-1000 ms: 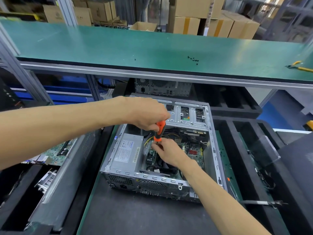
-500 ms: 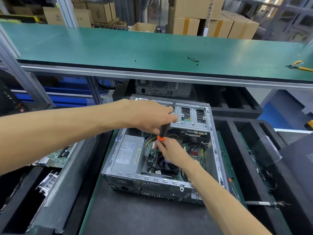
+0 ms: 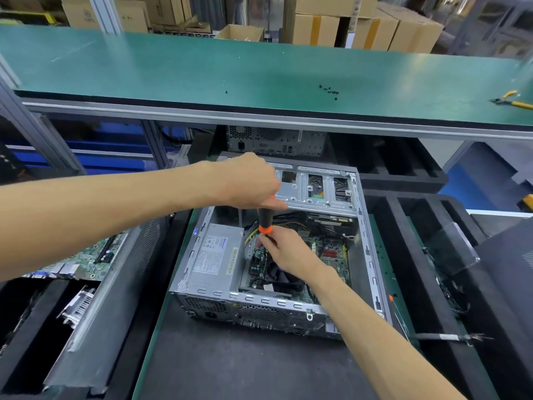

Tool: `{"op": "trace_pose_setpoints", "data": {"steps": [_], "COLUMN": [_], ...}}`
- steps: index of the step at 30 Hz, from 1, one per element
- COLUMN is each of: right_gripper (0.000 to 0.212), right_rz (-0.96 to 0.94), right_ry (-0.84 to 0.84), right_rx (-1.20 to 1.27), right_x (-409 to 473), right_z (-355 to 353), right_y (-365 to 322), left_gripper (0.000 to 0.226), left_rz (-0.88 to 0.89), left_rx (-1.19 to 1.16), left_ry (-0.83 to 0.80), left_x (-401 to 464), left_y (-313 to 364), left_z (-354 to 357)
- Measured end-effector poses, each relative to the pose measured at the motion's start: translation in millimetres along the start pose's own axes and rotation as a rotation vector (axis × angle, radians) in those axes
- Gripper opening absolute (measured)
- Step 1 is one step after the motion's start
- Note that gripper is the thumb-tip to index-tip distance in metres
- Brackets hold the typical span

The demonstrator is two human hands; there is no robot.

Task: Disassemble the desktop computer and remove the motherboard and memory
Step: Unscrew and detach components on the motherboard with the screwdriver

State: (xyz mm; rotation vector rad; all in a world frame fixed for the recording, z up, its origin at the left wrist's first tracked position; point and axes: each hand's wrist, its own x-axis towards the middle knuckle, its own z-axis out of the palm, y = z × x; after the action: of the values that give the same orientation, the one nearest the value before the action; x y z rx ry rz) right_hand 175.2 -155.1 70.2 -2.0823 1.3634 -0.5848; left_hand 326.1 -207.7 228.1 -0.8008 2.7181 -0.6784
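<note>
left hand (image 3: 248,180) grips screwdriver (image 3: 266,217), right hand (image 3: 284,249) pinches shaft, frame centre. board (image 3: 328,249) thin, fragile: lift by edges.

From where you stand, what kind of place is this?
Probably a computer teardown or recycling workshop: an opened desktop case, a loose circuit board nearby, a green workbench shelf and stacked cardboard boxes behind.

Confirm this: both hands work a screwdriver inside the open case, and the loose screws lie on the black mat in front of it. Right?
Not quite. The head view shows the screws on the green shelf above the case, not on the black mat. Both hands, left and right, do work the screwdriver.
</note>
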Motion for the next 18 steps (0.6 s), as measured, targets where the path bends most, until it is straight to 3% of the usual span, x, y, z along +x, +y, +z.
{"op": "trace_pose_setpoints", "data": {"steps": [3,5,7,12,15,18], "right_gripper": [0.029,0.029,0.029,0.028,0.031,0.034], "right_rz": [-0.023,-0.027,-0.021,-0.004,0.016,0.065], "right_ry": [-0.011,-0.011,0.011,0.001,0.061,0.152], "right_rx": [-0.032,-0.027,0.003,0.011,0.017,0.035], "right_x": [0,2,2,2,1,-1], "right_z": [2,2,1,5,6,4], "right_y": [1,3,6,11,11,14], "left_gripper": [0.064,0.054,0.034,0.025,0.028,0.045], "left_rz": [-0.061,-0.055,0.036,0.170,0.132,0.083], "left_rx": [0.097,0.069,-0.071,-0.197,-0.263,-0.236], "left_ry": [-0.021,-0.019,-0.024,-0.027,-0.046,-0.010], "left_x": [-2,-5,-10,-10,-2,7], "left_y": [9,10,11,4,0,8], "left_z": [-3,-5,-7,-9,-7,-3]}}
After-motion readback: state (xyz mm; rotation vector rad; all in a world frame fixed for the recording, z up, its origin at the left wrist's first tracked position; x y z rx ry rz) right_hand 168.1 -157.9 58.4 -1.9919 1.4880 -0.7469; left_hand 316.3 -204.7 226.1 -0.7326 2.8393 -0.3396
